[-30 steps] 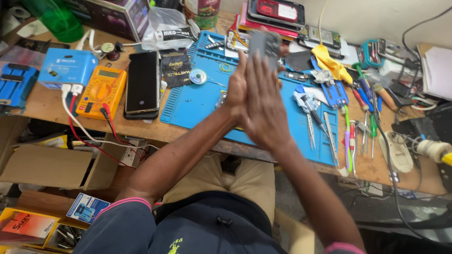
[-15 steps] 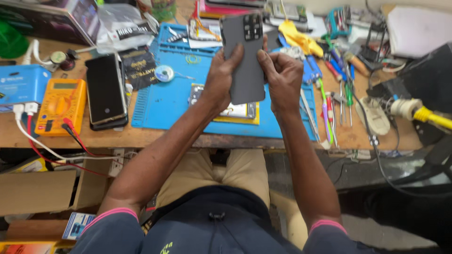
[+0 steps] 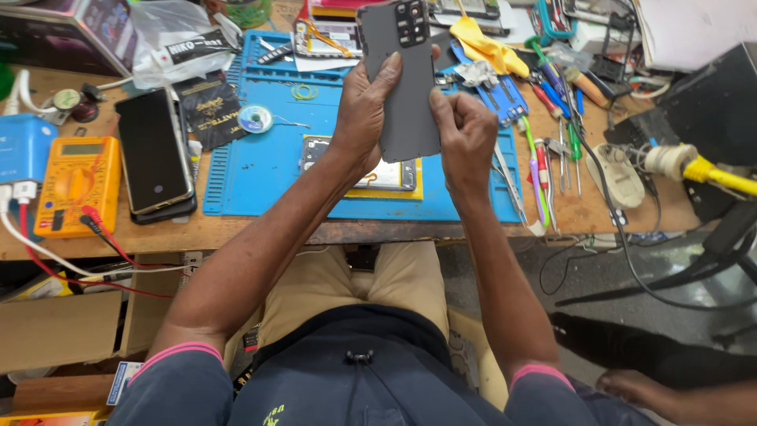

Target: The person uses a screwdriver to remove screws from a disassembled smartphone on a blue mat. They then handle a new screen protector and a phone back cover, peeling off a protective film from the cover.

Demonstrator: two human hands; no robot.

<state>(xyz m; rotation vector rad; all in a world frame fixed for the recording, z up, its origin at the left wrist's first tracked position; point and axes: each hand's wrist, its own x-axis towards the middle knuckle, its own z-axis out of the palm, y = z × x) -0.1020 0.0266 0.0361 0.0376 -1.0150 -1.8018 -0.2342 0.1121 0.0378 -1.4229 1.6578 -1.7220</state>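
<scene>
I hold a grey phone back cover (image 3: 406,79) upright above the blue work mat (image 3: 260,166). Its camera cut-outs are at the top. My left hand (image 3: 361,114) grips its left edge, fingers curled over the front. My right hand (image 3: 465,134) pinches its lower right edge. Under my hands, an opened phone body (image 3: 386,175) lies flat on a yellow pad on the mat.
A black phone (image 3: 154,150) and a yellow multimeter (image 3: 79,185) with red leads lie at the left. Screwdrivers and tweezers (image 3: 552,150) are spread at the right of the mat. A solder spool (image 3: 255,118) sits on the mat. Another person's foot (image 3: 639,388) is at lower right.
My hands were pressed together around the cover; they have spread to its two edges and its grey back now faces me. The view has shifted, so the bench appears lower and closer.
</scene>
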